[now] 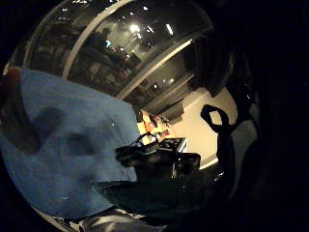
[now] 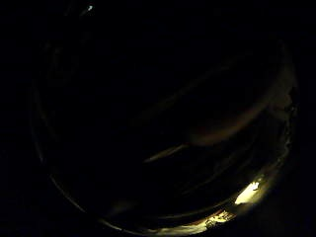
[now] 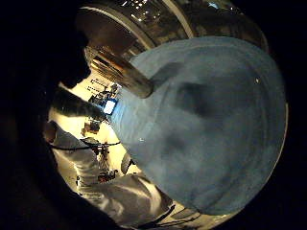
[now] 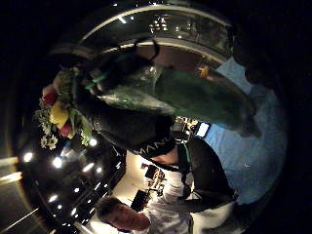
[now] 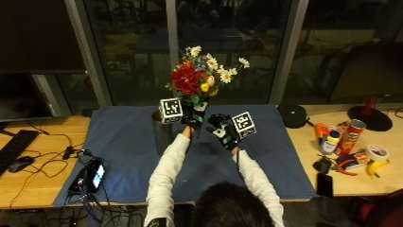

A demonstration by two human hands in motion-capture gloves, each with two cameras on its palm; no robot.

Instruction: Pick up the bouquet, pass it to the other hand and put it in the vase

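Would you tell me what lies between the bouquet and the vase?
Nothing: the left hand holds the bouquet beside the vase, per the outside view.

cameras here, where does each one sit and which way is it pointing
Outside view: above and behind the person's head, looking down at the blue cloth, bouquet, left hand, right hand, both sleeves.
Left little finger side: on the left palm, facing the cloth; a dark glove shows.
Left thumb side: nearly black, cannot tell.
Right little finger side: right palm, facing cloth and a white sleeve.
Right thumb side: right palm, facing bouquet and a gloved hand.
Shared: the cloth.
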